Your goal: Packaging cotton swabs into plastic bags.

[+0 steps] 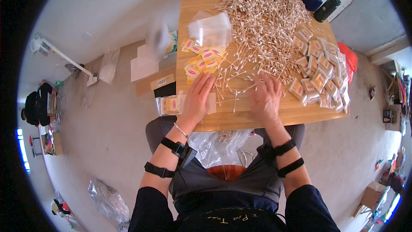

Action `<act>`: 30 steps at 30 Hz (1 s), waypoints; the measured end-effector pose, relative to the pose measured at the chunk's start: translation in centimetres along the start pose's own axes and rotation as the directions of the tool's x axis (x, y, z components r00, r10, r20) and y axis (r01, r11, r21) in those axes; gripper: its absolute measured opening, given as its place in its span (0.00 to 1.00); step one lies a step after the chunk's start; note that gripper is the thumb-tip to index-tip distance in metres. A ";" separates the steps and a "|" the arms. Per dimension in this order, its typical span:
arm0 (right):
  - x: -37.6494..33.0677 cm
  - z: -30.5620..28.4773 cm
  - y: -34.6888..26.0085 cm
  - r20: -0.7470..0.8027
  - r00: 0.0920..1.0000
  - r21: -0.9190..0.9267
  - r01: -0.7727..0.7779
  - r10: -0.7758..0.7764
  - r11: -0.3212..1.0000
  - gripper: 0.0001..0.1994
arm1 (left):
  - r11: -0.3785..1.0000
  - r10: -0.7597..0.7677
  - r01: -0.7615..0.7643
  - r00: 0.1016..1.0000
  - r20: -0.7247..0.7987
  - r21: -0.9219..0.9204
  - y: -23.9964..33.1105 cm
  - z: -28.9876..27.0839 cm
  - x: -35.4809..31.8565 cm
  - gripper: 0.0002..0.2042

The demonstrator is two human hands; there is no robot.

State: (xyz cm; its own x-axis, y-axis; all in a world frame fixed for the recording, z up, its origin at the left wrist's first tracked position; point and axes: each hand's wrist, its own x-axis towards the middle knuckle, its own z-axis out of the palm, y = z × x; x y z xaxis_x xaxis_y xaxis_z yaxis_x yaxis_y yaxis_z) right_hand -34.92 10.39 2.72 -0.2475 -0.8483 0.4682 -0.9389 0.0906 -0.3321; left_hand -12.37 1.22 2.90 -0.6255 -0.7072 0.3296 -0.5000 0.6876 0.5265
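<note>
My left hand [198, 96] rests at the near left of the wooden table, its fingers stretched forward beside loose yellow cards [206, 56]. A clear packet of cotton swabs with a yellow card [171, 105] lies against its left side, at the table's edge. My right hand [267, 99] is over the near middle, its fingers smeared by motion next to loose cotton swabs [240, 76]. Whether it holds any swab is not clear. A large heap of cotton swabs [262, 17] spreads from there to the far edge.
Many filled swab packets [319, 75] are piled on the right of the table. Clear plastic bags [211, 28] lie at the left, behind the cards. A dark bottle [327, 8] stands at the far right corner. Below the near edge hangs a clear plastic bag [216, 148].
</note>
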 end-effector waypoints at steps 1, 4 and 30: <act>-0.8 0.1 -1.6 0.090 0.996 0.073 -0.003 -0.003 0.997 0.20 | 0.999 0.004 -0.005 1.000 0.026 0.040 0.2 -0.2 0.4 0.23; -1.8 0.7 -4.5 0.166 0.984 0.154 0.045 -0.071 0.987 0.17 | 0.968 0.172 -0.194 0.975 0.142 0.158 -0.4 -0.1 1.0 0.16; -0.1 4.8 -6.6 0.112 0.989 0.103 -0.105 0.093 0.989 0.09 | 0.991 -0.108 0.093 0.983 -0.151 -0.100 1.0 1.2 -2.9 0.24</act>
State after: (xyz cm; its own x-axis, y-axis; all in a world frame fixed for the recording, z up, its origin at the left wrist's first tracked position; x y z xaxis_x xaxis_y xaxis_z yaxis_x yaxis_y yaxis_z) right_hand -27.57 7.38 0.98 -0.3054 -0.8892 0.3406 -0.8781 0.1247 -0.4619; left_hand -11.79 4.12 1.52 -0.4700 -0.7939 0.3859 -0.4934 0.5987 0.6309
